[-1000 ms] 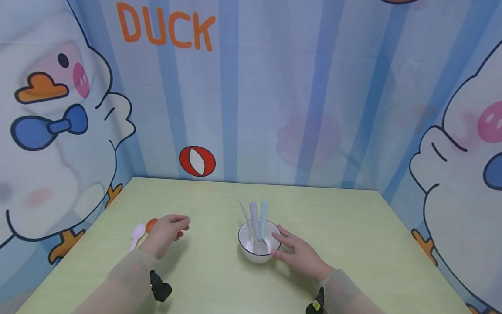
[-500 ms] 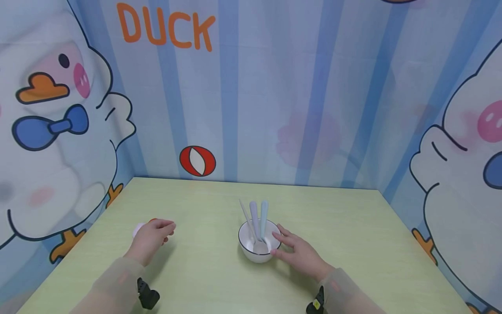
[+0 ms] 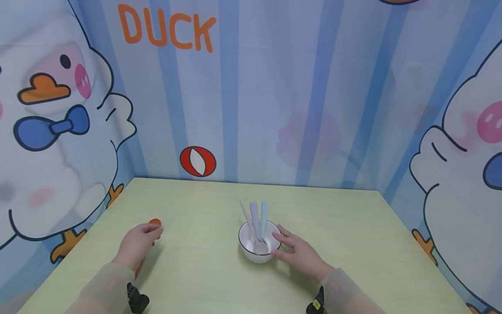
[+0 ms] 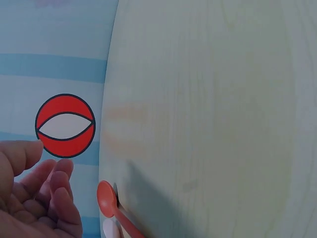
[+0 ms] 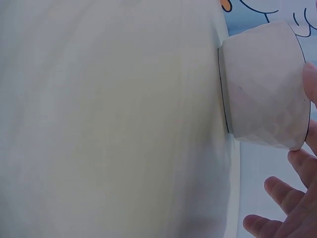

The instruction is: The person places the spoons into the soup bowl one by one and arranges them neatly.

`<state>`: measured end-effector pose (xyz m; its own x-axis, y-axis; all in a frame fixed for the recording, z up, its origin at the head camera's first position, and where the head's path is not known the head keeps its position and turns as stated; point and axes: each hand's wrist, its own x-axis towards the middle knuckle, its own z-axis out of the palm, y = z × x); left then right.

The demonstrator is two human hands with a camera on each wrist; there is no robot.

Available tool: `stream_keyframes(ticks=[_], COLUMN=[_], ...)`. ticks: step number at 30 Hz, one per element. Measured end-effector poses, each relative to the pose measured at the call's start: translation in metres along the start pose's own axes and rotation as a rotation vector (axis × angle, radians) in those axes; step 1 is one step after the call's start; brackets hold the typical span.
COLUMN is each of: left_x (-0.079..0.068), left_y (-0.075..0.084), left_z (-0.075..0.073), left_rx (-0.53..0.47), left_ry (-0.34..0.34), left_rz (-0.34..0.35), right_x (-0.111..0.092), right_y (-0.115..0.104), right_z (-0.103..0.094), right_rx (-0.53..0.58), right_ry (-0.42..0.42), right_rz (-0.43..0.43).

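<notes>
My left hand [image 3: 137,242] is over the left side of the table, thumb and fingertips apart with nothing between them in the left wrist view. Below it lies an orange spoon [image 4: 107,199], its handle mostly covered by the hand in the head view. A pale spoon [image 4: 111,229] lies beside it, partly cut off in the left wrist view and hidden in the head view. My right hand [image 3: 299,256] holds the rim of a white bowl [image 3: 256,258] with a dark edge, thumb outside and a finger over the rim. A purple spoon [image 3: 254,216], a light blue spoon [image 3: 264,218] and a thin pinkish handle [image 3: 245,212] lean in the bowl.
The pale green table [image 3: 333,218] meets striped blue cloth walls [image 3: 266,87] printed with ducks at the back and sides. A red and white ball [image 3: 198,161] is printed on the back cloth.
My left hand has moved left and toward me, over the spoons on the table, covering the pale one in the head view. The right hand and bowl have stayed in place.
</notes>
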<state>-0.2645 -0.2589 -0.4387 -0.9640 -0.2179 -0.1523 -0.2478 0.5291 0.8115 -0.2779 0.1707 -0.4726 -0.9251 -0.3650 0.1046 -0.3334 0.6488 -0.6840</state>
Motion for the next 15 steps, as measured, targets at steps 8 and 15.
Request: stream_keyframes(ticks=[8, 15], left_x=[0.005, 0.010], left_y=[-0.016, -0.022], left_z=[-0.005, -0.011], left_rx=[0.011, 0.039], left_ry=[0.037, 0.035], left_rz=[-0.079, -0.131], right_x=[0.000, 0.000], right_y=[-0.001, -0.001], right_z=[0.000, 0.000], right_rx=[0.000, -0.001], right_ry=[-0.003, -0.002], right_rz=[-0.001, 0.014])
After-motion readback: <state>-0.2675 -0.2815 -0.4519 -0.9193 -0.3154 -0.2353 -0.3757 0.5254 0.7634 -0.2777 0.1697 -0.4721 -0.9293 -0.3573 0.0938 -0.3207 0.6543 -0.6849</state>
